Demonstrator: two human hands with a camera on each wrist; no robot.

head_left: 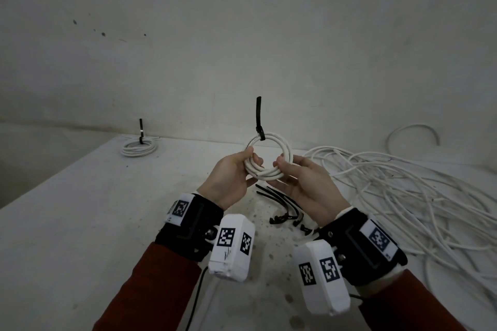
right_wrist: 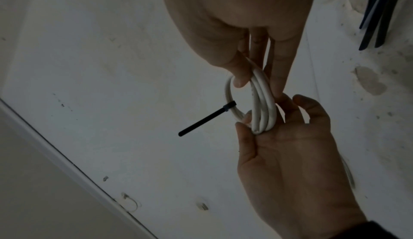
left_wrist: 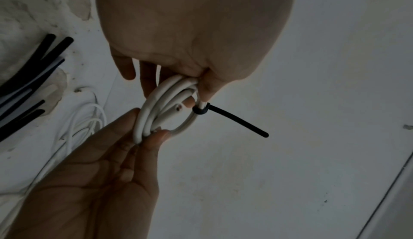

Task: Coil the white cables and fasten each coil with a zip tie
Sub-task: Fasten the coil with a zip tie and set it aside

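Coil (head_left: 269,158): upright, pinched in both grips, left hand (head_left: 228,180), right hand (head_left: 309,183).
Zip tie (head_left: 259,118): tail points up.

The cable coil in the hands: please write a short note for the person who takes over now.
Left hand and right hand: both pinch the white cable coil held above the table.
Black zip tie: already closed around the coil's far side, tail sticking up.
Done: one tied coil lies at the far left.
Left: set this coil down, then coil the loose white cables at right; spare zip ties lie below the hands.
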